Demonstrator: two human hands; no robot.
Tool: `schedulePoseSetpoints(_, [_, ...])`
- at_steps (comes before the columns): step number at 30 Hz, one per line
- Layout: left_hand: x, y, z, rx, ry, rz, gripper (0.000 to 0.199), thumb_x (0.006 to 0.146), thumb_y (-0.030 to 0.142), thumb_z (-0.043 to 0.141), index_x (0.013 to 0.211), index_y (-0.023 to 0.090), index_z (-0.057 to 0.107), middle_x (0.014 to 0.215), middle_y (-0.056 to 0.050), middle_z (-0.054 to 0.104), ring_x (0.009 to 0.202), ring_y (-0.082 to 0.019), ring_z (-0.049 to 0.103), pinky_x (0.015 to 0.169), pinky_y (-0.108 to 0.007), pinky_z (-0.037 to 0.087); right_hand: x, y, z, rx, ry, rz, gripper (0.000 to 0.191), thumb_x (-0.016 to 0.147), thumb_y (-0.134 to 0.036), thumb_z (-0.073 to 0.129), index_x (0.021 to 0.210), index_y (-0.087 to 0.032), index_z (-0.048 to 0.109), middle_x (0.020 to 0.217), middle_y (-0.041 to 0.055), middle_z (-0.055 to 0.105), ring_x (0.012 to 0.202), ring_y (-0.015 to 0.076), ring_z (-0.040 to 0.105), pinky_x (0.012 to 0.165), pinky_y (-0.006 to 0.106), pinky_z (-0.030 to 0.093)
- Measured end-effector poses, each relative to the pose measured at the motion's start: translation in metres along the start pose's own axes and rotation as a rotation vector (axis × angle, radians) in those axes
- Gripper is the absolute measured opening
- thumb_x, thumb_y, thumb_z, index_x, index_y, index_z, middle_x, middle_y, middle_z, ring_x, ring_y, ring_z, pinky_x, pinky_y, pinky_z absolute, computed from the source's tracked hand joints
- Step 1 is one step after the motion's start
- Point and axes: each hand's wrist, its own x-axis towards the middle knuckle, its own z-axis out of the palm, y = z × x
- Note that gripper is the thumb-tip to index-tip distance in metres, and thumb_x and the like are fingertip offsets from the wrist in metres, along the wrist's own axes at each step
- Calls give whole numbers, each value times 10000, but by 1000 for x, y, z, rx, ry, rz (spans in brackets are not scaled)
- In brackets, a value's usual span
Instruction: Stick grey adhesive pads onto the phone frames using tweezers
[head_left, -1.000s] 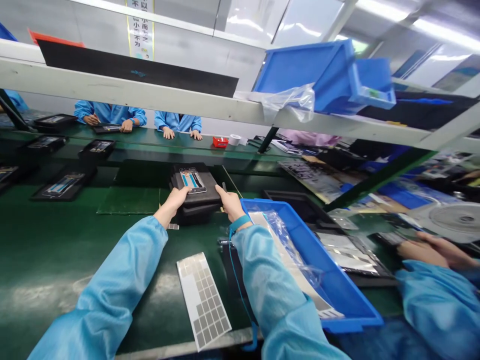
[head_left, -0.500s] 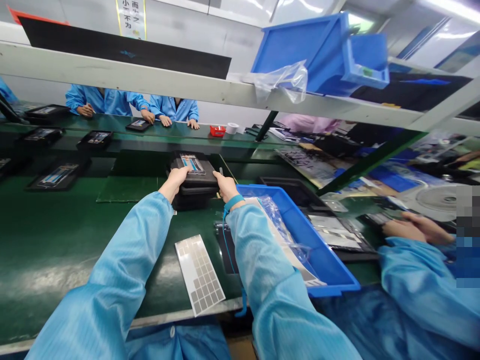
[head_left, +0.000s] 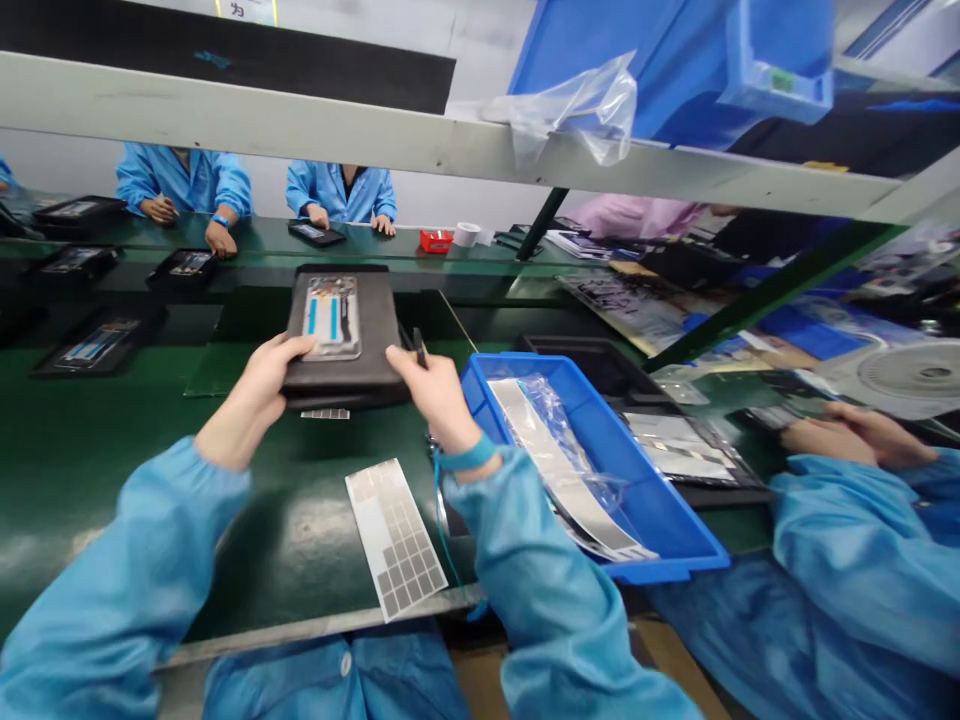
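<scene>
My left hand [head_left: 251, 400] grips the left edge of a black tray [head_left: 375, 350], and my right hand [head_left: 435, 395] grips its right edge. The tray is lifted and tilted toward me over the green belt [head_left: 90, 470]. A phone frame [head_left: 331, 318] with blue strips lies in the tray. A thin dark tool [head_left: 418, 347] sticks up between the fingers of my right hand. A blue strap circles my right wrist. A small strip of grey pads [head_left: 325, 413] lies on the belt under the tray.
A sheet of grey stickers [head_left: 395, 537] lies near the belt's front edge. A blue bin [head_left: 660, 510] with plastic-wrapped strips sits at my right. A co-worker's hands [head_left: 855, 440] rest at the far right. Other black trays [head_left: 101, 345] sit left on the belt; people work across it.
I have lifted the top tray off the stack and drawn it toward me, tilting it up. The view has dropped lower and the person opposite has shifted a tray.
</scene>
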Motion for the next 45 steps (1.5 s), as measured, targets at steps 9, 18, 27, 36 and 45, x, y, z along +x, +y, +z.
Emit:
schedulePoseSetpoints(9, [-168,-84,-119,22,318,-457,926,519,419,905,1364,246,566,1110,-59,762,929,-306,748,760,-349,633,-154,51,-8,-102,-262,204,304,860,-415,661,1016,-176,764,972,86,790,829,268,726,796,387,562])
schedulePoseSetpoints(18, [-187,-109,-157,1150,205,75,906,737,677,613,1437,125,453,1569,-206,379,1455,-456,317,1190,-650,247,-164,103,-79,121,42,242,483,946,-603,503,858,-186,730,761,68,706,657,182,634,612,296,506])
schedulePoseSetpoints(27, [-66,-103,85,1421,-865,576,518,868,325,653,1333,134,525,1339,-178,585,1252,-330,553,1065,-444,433,-194,107,-97,82,-21,149,191,877,-396,716,839,-209,706,937,58,654,851,198,671,734,318,581])
schedulePoseSetpoints(36, [-7,-165,156,1331,-921,562,565,823,344,751,1310,185,512,1225,-121,608,1104,-258,618,947,-348,474,-193,113,-102,13,65,4,144,902,-277,704,1028,-270,773,1047,61,710,1015,223,681,915,395,568])
schedulePoseSetpoints(45, [-8,-172,155,1262,-914,550,391,734,249,816,1063,167,622,1001,-87,677,914,-255,645,800,-337,483,-179,120,-97,72,163,27,147,908,-317,692,1034,-242,708,1053,55,693,982,222,709,908,411,589])
